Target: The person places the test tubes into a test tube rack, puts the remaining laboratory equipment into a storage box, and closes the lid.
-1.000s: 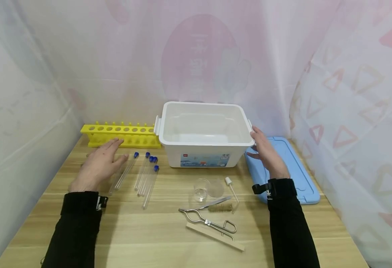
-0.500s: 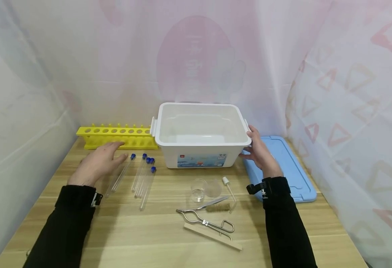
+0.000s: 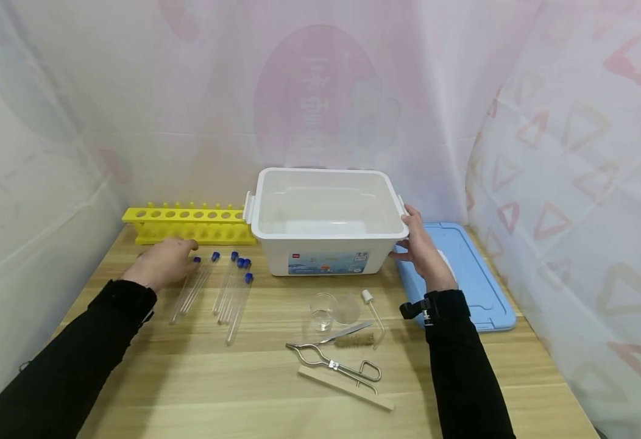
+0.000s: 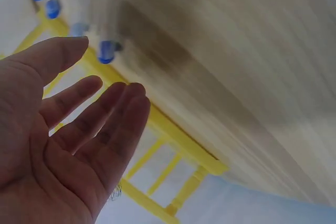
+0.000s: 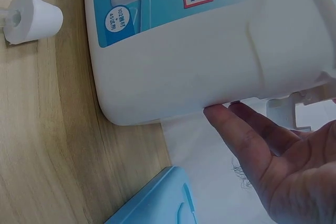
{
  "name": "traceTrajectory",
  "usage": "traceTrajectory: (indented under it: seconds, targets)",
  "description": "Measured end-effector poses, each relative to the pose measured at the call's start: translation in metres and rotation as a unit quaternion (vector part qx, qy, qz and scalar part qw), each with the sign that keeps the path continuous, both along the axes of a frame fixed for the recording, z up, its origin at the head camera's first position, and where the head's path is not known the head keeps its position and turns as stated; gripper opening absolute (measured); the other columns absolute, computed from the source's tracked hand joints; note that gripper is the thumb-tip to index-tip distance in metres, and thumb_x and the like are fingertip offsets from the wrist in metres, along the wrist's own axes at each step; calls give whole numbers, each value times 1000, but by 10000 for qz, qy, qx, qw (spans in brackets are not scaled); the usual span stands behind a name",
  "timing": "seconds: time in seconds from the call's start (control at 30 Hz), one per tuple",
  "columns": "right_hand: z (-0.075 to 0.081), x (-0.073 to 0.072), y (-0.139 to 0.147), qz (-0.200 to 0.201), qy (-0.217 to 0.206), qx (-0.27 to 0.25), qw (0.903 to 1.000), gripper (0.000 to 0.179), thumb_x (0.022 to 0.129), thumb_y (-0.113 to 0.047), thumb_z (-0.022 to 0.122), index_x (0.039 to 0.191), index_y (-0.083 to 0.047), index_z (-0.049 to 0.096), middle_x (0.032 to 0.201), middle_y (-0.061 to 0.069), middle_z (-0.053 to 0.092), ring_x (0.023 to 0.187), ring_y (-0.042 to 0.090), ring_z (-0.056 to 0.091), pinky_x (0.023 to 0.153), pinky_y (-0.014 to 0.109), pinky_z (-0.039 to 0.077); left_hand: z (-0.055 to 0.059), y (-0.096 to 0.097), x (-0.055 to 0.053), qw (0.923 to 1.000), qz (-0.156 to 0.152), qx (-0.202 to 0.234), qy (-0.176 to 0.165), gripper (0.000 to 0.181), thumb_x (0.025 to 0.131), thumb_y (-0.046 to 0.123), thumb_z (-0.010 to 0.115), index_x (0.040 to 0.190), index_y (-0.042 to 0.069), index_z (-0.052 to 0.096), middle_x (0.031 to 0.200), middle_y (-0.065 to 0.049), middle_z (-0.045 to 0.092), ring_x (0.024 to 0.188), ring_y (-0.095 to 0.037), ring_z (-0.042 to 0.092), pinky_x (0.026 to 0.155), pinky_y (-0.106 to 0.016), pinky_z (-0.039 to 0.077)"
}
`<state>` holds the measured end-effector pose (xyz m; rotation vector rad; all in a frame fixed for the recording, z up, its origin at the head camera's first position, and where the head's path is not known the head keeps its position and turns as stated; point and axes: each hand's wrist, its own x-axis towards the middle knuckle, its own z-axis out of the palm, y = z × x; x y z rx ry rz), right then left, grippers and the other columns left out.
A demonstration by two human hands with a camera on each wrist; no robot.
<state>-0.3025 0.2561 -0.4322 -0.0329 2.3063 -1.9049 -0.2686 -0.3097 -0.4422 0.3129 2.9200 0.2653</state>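
My left hand (image 3: 164, 262) is over the left-hand test tubes (image 3: 194, 292), in front of the yellow test tube rack (image 3: 189, 233). In the left wrist view its fingers are loosely bent with nothing between them, apart from a blurred blue cap (image 4: 106, 52). More blue-capped test tubes (image 3: 234, 311) lie to the right of it. My right hand (image 3: 426, 253) is at the right end of the white plastic bin (image 3: 276, 259). In the right wrist view its fingertips touch the bin's side wall (image 5: 173, 87), below the handle (image 5: 283, 114).
A blue lid (image 3: 479, 280) lies right of the bin. In front are a small clear cup (image 3: 321, 320), a stopper with a bent tube (image 3: 368, 297), a brush (image 3: 355, 340), crucible tongs (image 3: 334, 365) and a wooden strip (image 3: 345, 388). Printed curtains (image 3: 205, 79) surround the table.
My left hand has drawn its fingers in and come lower over the left-hand tubes, and a blue cap now shows beside it. The right hand stays at the bin; the view has shifted slightly.
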Motion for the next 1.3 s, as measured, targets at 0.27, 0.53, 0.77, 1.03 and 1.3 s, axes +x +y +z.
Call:
traceTrajectory:
  seconds: [0.27, 0.53, 0.77, 1.03, 1.3]
  targets:
    - [1, 3, -2, -52, 14, 164, 9999, 79, 124, -63, 34, 189, -39, -2, 192, 23, 25, 168, 57, 48, 133, 80, 47, -7, -6, -7, 9998, -62, 124, -118, 48, 114, 18, 75, 148, -15, 65, 134, -37, 77, 113, -48, 79, 96, -61, 67]
    - [0, 2, -3, -57, 75, 195, 9998, 79, 124, -64, 34, 189, -38, -2, 193, 22, 24, 168, 57, 49, 132, 81, 47, -16, -9, -16, 9993, 19, 255, -288, 36, 112, 15, 76, 135, -13, 69, 119, -31, 79, 94, -32, 74, 85, -51, 65]
    - [-1, 2, -4, -49, 69, 241, 9997, 78, 124, -65, 32, 189, -39, -3, 193, 21, 23, 167, 57, 50, 131, 80, 48, -6, -12, -12, 9974, 133, 651, -291, 30, 113, 11, 71, 132, -12, 68, 110, -26, 77, 91, -31, 71, 81, -48, 62]
    - [0, 3, -3, -36, 73, 238, 9997, 77, 125, -64, 30, 189, -40, -4, 194, 21, 20, 168, 57, 49, 132, 80, 48, 25, -20, -22, 9938, 300, 1063, 79, 37, 114, 13, 71, 141, -12, 64, 120, -32, 73, 89, -29, 73, 75, -42, 60]
    - [1, 5, -3, -61, 101, 273, 9996, 78, 124, -65, 32, 189, -40, -3, 194, 21, 22, 168, 56, 49, 132, 79, 48, 54, -24, -31, 9894, 452, 1278, 522, 42, 116, 18, 67, 147, -10, 63, 133, -37, 69, 105, -41, 73, 79, -43, 62]
